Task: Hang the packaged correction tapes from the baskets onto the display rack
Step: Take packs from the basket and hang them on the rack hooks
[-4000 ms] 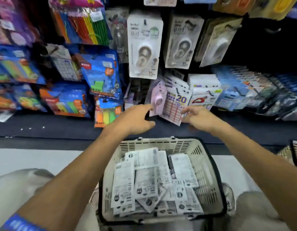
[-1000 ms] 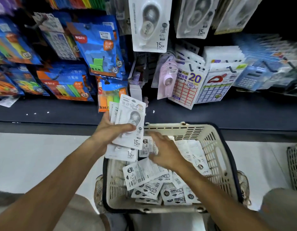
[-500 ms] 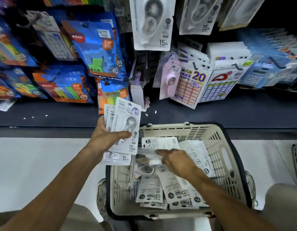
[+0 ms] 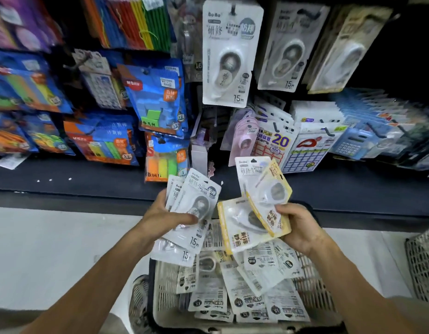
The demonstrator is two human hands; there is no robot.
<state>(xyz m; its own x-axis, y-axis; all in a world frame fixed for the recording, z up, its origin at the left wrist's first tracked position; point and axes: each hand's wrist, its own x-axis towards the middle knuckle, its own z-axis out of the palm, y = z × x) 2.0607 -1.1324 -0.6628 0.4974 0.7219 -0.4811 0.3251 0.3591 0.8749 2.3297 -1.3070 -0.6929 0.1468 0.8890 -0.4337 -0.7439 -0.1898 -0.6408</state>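
The left hand (image 4: 164, 219) holds a fanned stack of white correction tape packs (image 4: 196, 208) just above the far left corner of the basket (image 4: 312, 273), thumb laid across the front pack and the fingers curled behind the stack. The front pack faces up, its "15m" mark toward the near side. The right hand (image 4: 299, 226) grips a second bunch, the yellow-edged packs (image 4: 254, 213), with its fingers curled round their right edge; one white-backed pack stands behind the yellow ones, and the bunch tilts up toward the rack. The two bunches are just beside each other, with a narrow gap between them.

Below both hands the cream plastic basket sits on the pale floor (image 4: 52, 249), holding many more loose packs (image 4: 244, 285), most lying printed back up and overlapping. The edge of a second basket (image 4: 423, 266) shows at the far right.

On the display rack (image 4: 389, 56) beyond, white correction tape packs hang from pegs in the upper row (image 4: 229, 56), directly above the hands. Lower down hang a pink pack (image 4: 244, 136) and sticker sheets marked "20" (image 4: 276, 141). To the left hang blue bags of coloured blocks (image 4: 158, 97), and coloured sticks (image 4: 126, 20) fill the top left. A dark ledge (image 4: 88, 179) runs under the rack.
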